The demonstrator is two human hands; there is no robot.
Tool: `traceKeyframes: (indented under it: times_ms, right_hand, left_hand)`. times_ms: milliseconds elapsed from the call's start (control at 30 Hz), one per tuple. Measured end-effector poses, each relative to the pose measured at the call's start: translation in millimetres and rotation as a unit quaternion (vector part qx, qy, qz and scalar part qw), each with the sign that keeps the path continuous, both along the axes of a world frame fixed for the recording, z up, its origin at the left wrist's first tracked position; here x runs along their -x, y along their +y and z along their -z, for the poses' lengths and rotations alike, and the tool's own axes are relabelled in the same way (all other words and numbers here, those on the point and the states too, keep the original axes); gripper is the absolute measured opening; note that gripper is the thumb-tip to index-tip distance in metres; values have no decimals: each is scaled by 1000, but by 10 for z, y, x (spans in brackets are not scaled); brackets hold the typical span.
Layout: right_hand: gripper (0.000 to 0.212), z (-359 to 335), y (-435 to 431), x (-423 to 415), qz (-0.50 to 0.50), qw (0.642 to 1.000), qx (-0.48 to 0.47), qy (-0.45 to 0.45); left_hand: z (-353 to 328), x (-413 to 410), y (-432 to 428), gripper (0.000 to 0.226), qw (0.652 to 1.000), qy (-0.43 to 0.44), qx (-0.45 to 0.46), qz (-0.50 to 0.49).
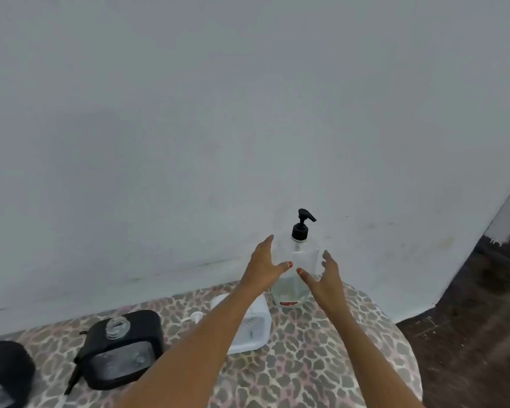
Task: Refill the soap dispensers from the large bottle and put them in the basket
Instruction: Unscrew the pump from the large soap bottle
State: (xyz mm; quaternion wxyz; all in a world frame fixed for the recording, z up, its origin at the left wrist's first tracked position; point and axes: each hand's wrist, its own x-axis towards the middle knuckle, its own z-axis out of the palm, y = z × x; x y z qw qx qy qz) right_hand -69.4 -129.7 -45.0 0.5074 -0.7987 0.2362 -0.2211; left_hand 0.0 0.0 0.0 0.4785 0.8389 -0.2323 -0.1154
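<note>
Bottle [295, 269] between left hand [262, 267], right hand [326, 278]

Plain pale grey-white wall [189, 113] fills the far scene with scuffs low down, leopard-print cloth-covered round surface [306, 363] near against it, dark brown floor [468, 334] right, wall corner far right, flat even light.

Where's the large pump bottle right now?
In the head view, the large pump bottle stands upright at the back of the leopard-print table, against the wall, between the open left hand and right hand, behind the white dispenser.
</note>
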Motion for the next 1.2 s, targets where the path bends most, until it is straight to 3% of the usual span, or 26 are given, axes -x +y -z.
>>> traceKeyframes:
  times_ms: [200,367,667,1200]
  right_hand:
    - [64,42,-22,-68,-86,996,-20,-11]
    - [42,60,-38,-120,-39,999,7,-33]
    - [16,-147,-28,124,-20,998,35,-48]
    - [24,-800,627,1054,-26,993,109,-45]
  left_hand:
    - [75,-62,-176,75,999,31,9,12]
    - [134,-55,-180,62,999,21,28,-5]
    - [19,185,-125,64,998,-4,55,-4]
    - [-497,1038,634,61,997,-28,70,-11]
